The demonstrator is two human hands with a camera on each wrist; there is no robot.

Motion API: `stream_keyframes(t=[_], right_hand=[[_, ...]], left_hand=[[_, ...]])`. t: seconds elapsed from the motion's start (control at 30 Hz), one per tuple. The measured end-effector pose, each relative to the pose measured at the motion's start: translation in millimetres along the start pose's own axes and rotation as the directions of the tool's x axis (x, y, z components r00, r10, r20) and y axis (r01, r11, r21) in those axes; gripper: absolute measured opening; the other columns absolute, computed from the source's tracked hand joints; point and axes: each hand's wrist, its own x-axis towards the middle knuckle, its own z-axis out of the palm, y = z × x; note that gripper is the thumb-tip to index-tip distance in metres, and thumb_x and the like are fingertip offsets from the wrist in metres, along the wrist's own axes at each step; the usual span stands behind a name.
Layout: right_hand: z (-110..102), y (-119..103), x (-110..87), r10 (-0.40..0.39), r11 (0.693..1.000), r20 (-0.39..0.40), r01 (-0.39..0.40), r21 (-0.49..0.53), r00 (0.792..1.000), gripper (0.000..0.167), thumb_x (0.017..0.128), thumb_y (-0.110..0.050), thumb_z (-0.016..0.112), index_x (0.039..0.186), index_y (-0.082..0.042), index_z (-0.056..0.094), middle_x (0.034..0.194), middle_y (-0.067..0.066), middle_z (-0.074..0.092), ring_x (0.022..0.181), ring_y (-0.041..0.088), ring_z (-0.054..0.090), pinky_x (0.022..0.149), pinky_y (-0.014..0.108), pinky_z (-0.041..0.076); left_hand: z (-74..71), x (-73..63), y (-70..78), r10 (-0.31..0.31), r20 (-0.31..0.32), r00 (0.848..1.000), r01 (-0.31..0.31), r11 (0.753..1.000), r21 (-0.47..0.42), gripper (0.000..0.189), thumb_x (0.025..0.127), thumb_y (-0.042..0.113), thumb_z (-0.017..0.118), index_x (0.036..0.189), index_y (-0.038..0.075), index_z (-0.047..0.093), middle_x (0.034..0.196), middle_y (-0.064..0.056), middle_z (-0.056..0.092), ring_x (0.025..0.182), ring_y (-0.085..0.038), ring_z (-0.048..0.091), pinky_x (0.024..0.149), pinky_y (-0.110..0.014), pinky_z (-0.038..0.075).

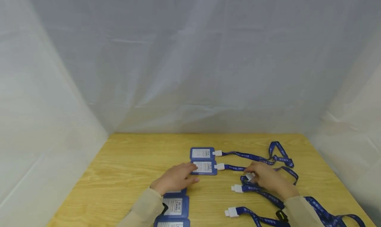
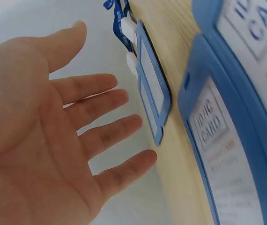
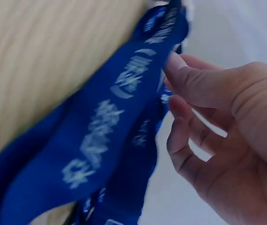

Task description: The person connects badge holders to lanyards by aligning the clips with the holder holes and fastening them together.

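Note:
My left hand (image 1: 175, 177) is held with its fingers spread and holds nothing. Its fingertips are by the lower of two blue card holders (image 1: 203, 167) that have white clips attached; in the left wrist view they look just short of the holders (image 2: 154, 75). On the right, my right hand (image 1: 266, 177) has its thumb and index finger pinched at a blue lanyard (image 1: 251, 184), near its white clip (image 1: 250, 176). The right wrist view shows the printed strap (image 3: 100, 122) running up to those fingertips (image 3: 175, 63); the exact grip point is partly hidden.
Below my left forearm lie more blue card holders (image 1: 175, 207), partly covered by hand and sleeve. Two loose lanyard clips (image 1: 237, 188) (image 1: 232, 212) point left, their straps trailing right beneath my right arm. Pale sheeting (image 1: 190, 61) surrounds the wooden table (image 1: 125, 154).

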Motion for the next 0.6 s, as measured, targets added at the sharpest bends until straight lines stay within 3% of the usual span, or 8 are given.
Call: stream_keyframes(t=[0.07, 0.23, 0.33, 0.47, 0.6], right_hand=[[3, 2, 0.2, 0.004, 1.0, 0.004, -0.004, -0.004, 1.0, 0.027, 0.087, 0.0, 0.076, 0.112, -0.009, 0.075, 0.102, -0.003, 0.067, 0.093, 0.016, 0.064, 0.079, 0.034, 0.059], [10, 7, 0.4, 0.036, 0.998, -0.008, -0.036, 0.057, 0.999, 0.031, 0.087, 0.013, 0.068, 0.11, -0.007, 0.075, 0.096, -0.003, 0.059, 0.083, 0.008, 0.06, 0.07, 0.024, 0.057], [12, 11, -0.6, 0.012, 0.996, -0.03, -0.009, 0.085, 0.999, 0.029, 0.091, 0.015, 0.062, 0.108, -0.007, 0.072, 0.099, 0.0, 0.055, 0.081, 0.006, 0.056, 0.066, 0.021, 0.053], [8, 12, -2.7, -0.07, 0.998, -0.06, 0.07, 0.005, 0.996, 0.017, 0.097, 0.0, 0.064, 0.108, -0.013, 0.066, 0.111, 0.002, 0.054, 0.098, 0.016, 0.054, 0.076, 0.033, 0.054], [3, 10, -1.4, -0.133, 0.99, -0.056, 0.131, -0.042, 0.99, 0.018, 0.098, -0.01, 0.065, 0.116, -0.012, 0.062, 0.12, 0.005, 0.063, 0.109, 0.027, 0.061, 0.086, 0.043, 0.057]], left_hand=[[-0.1, -3.0, -2.6, -0.004, -0.005, 1.0, 0.004, 1.0, 0.008, 0.055, 0.103, 0.044, 0.054, 0.143, 0.007, 0.055, 0.149, -0.013, 0.054, 0.139, -0.033, 0.05, 0.115, -0.052, 0.041], [3.0, -6.7, -4.6, -0.028, -0.01, 1.0, 0.028, 0.999, 0.03, 0.055, 0.102, 0.046, 0.055, 0.142, 0.009, 0.056, 0.147, -0.011, 0.055, 0.137, -0.031, 0.052, 0.114, -0.052, 0.042], [4.1, -8.2, -4.1, -0.034, -0.007, 0.999, 0.034, 0.999, 0.04, 0.055, 0.102, 0.046, 0.055, 0.142, 0.009, 0.057, 0.147, -0.012, 0.055, 0.137, -0.032, 0.052, 0.113, -0.053, 0.042], [5.2, -10.1, -5.0, -0.031, -0.006, 0.999, 0.032, 0.998, 0.053, 0.051, 0.103, 0.044, 0.055, 0.14, 0.009, 0.058, 0.146, -0.012, 0.056, 0.135, -0.032, 0.053, 0.112, -0.054, 0.044], [6.1, -10.9, -5.9, -0.024, -0.015, 1.0, 0.025, 0.997, 0.07, 0.047, 0.103, 0.04, 0.055, 0.139, 0.01, 0.059, 0.144, -0.011, 0.058, 0.132, -0.031, 0.056, 0.11, -0.052, 0.046]])
